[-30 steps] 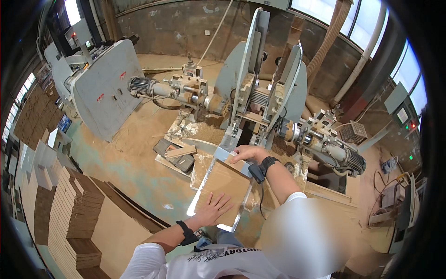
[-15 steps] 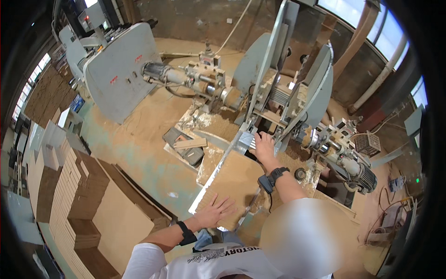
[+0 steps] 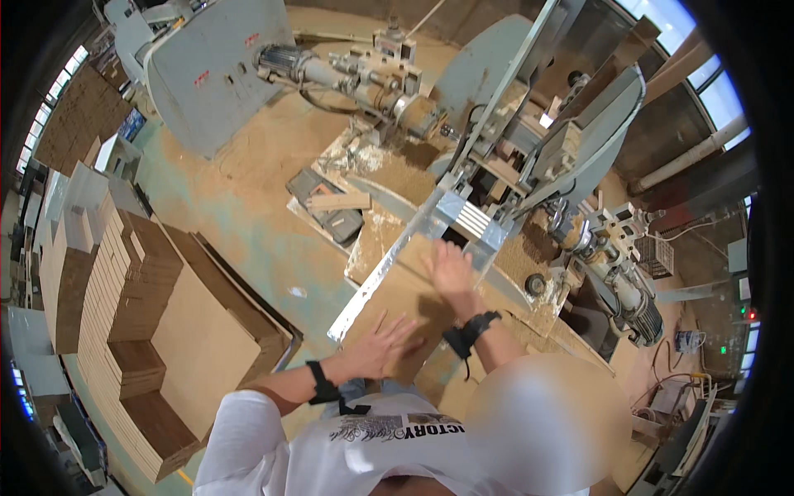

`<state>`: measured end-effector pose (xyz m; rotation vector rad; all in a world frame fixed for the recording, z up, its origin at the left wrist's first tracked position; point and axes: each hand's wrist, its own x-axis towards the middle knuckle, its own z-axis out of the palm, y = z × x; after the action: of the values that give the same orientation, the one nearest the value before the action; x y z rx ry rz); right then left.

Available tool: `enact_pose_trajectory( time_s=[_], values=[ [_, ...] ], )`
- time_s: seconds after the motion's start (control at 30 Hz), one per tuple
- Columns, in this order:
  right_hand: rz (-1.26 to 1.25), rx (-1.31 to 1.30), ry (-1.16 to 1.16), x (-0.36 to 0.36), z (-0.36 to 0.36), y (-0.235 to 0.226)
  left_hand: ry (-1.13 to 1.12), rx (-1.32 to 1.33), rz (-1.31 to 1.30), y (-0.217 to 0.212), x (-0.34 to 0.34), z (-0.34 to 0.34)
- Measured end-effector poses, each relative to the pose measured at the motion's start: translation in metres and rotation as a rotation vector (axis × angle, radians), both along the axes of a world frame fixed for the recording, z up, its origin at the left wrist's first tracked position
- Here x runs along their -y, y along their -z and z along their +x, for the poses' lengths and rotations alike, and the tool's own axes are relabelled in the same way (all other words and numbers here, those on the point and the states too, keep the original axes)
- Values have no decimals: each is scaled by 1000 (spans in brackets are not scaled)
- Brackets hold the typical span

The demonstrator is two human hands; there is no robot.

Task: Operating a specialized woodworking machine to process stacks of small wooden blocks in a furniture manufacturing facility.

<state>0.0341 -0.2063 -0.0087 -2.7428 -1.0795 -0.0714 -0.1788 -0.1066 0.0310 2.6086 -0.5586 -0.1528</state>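
both hands lie open and flat on the board (image 3: 403, 291) on the machine table (image 3: 529, 248), the left hand (image 3: 376, 347) at its near edge, the right hand (image 3: 451, 269) farther up by the metal guide (image 3: 389, 260).

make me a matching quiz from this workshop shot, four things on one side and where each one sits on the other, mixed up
Things:
1. left hand
2. right hand
3. stacked boards
4. loose wood block

Places:
A. flat on the near end of the board, fingers spread
B. piled on the floor at the person's left
C. flat on the board's far end, by the machine's ribbed metal guide
D. lying on a dark tray amid sawdust, beyond the board

Pairs: 1-A, 2-C, 3-B, 4-D
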Motion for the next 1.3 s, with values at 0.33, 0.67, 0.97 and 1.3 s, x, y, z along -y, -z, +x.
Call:
enact_pose_trajectory(
  time_s=[0.33,0.67,0.97,1.3],
  values=[
    [-33,-44,-52,-6,2,-9,27,6,59,-1,-5,29],
    [11,-35,-99,-7,-4,-9,98,30,406,-10,-3,35],
    [38,122,-94,-6,-8,2,41,504,354,19,-3,-40],
    [-235,-438,-86,-12,33,-35,-1116,-567,-1021,54,35,-67]
  ],
)
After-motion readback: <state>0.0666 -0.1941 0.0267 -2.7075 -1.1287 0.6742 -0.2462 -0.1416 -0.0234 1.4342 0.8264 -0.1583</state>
